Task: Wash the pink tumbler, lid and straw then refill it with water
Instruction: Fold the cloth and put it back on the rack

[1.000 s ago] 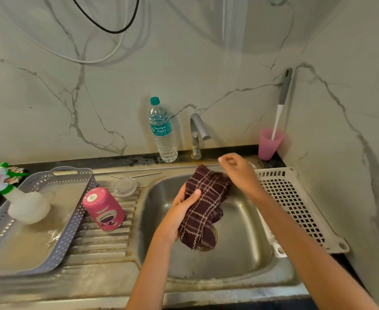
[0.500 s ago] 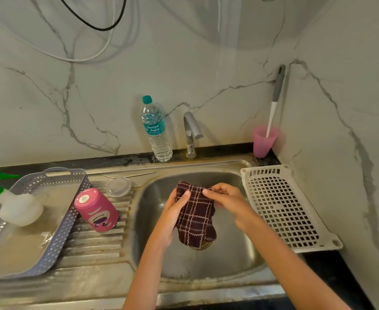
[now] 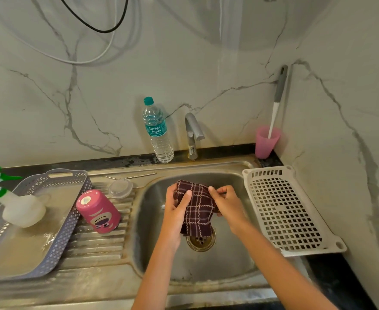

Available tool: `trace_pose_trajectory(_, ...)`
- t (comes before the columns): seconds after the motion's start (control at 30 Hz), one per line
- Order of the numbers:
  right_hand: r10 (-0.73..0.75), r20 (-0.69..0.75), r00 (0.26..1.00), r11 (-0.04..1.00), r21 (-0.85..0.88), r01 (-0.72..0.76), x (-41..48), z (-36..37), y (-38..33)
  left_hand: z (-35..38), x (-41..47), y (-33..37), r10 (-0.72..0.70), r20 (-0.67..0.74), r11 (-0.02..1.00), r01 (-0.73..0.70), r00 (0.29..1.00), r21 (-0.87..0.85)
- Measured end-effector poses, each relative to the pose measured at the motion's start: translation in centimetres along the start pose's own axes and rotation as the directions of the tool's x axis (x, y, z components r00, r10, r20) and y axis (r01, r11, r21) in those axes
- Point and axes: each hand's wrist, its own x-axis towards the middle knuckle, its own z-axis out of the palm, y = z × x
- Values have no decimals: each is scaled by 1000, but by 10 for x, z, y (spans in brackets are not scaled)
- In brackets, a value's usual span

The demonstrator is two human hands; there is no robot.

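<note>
Since prev frame: both hands lowered deeper over sink (image 3: 240, 260), cloth (image 3: 198, 209) bunched tighter, above drain. Left hand (image 3: 176, 211) wrapped round cloth's left side w/ thumb on front; right hand (image 3: 227, 203) pinching its upper right edge. Pink tumbler (image 3: 99, 211) upside down on drainboard left of sink, clear lid (image 3: 120, 188) & straw (image 3: 131, 176) just behind it.

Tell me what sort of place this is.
Most likely a home kitchen sink area: a steel sink with a ribbed drainboard, a tap against a marble-look wall, and a white dish rack beside it.
</note>
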Motion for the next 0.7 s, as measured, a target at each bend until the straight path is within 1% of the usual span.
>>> trace_pose_trajectory(0.03,55,43,998,998,39,-57,-1,-1,1,-1,1,1,-12,-17,1000,12,1000,-15)
trace_pose_trajectory(0.07,125,139,982,985,99,-139,-2,-1,2,-3,1,1,-24,-25,1000,24,999,-18)
trace_pose_trajectory(0.1,180,261,948,962,155,-225,-1,-1,4,-5,2,2,-37,-24,999,37,999,-15)
trace_pose_trajectory(0.13,199,373,906,935,205,-290,-1,-2,5,-6,2,2,-52,-16,999,51,999,-8)
trace_pose_trajectory(0.17,180,452,874,911,258,-322,-1,-2,6,-7,2,2,-67,-3,998,67,998,-5)
trace_pose_trajectory(0.2,141,491,860,893,311,-325,-1,-2,7,-8,1,1,-79,14,997,79,997,-6)
trace_pose_trajectory(0.23,110,485,868,886,347,-306,0,-2,8,-9,0,0,-81,29,997,81,996,-10)
trace_pose_trajectory(0.33,44,340,940,918,356,-172,1,0,10,-13,-2,-3,-53,49,998,54,997,-20)
trace_pose_trajectory(0.37,15,317,948,921,365,-136,2,-1,11,-15,-2,-4,-48,53,999,49,997,-21)
trace_pose_trajectory(0.4,-14,320,947,918,379,-115,3,-2,12,-17,-2,-5,-43,56,999,44,998,-23)
trace_pose_trajectory(0.5,-91,388,917,911,403,-80,2,-5,11,-20,0,-5,-24,42,1000,25,999,-18)
trace_pose_trajectory(0.53,-125,382,916,922,387,-36,2,-7,10,-22,1,-5,-15,37,1000,15,999,-8)
trace_pose_trajectory(0.6,-184,326,927,948,307,81,3,-9,8,-24,2,-5,15,26,1000,-16,1000,10)
trace_pose_trajectory(0.67,-240,269,933,964,183,195,5,-11,4,-27,4,-6,53,4,998,-53,999,44)
trace_pose_trajectory(0.7,-274,249,929,961,94,259,6,-13,2,-28,6,-5,65,0,996,-65,998,56)
